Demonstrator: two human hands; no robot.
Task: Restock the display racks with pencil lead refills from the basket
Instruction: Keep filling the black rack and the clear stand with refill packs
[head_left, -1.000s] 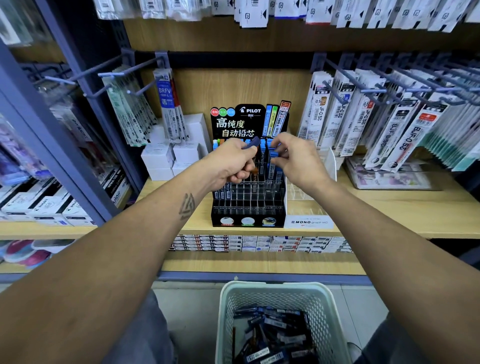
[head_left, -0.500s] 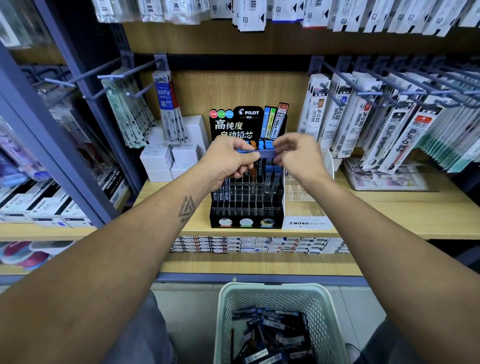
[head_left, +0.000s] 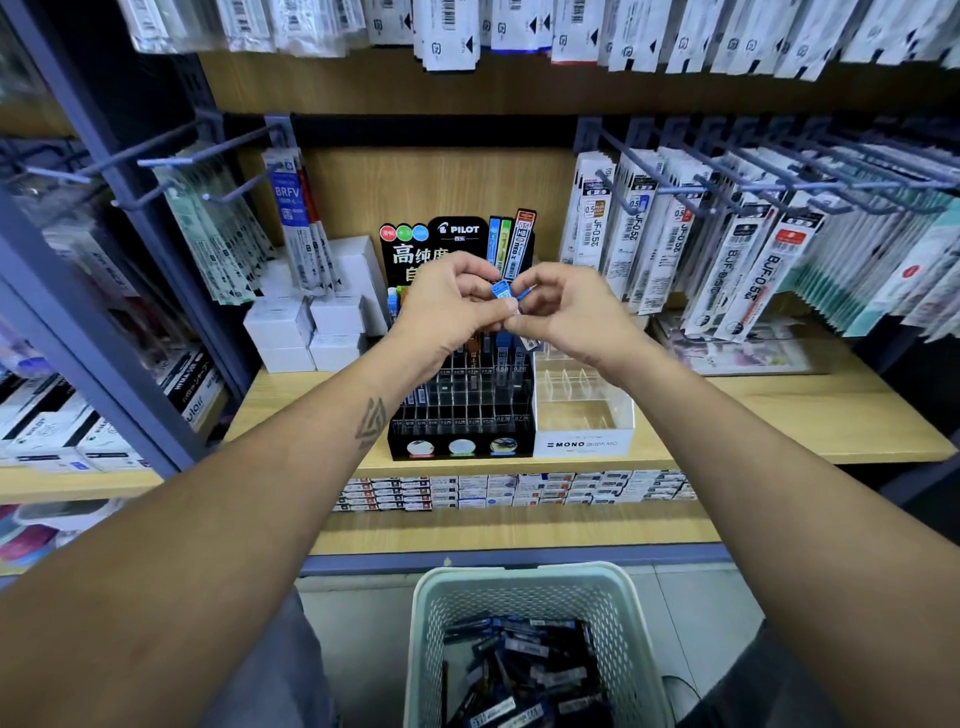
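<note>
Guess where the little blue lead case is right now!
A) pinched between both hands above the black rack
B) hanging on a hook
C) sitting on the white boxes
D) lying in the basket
A: the left hand and right hand both pinch the blue lead case between their fingertips, held up above the black Pilot rack, clear of the basket below.

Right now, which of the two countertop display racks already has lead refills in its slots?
The black Pilot rack, on the left under both hands: refill cases stand in its rear rows. The clear-and-white Mono rack beside it on the right shows only bare dividers.
</note>
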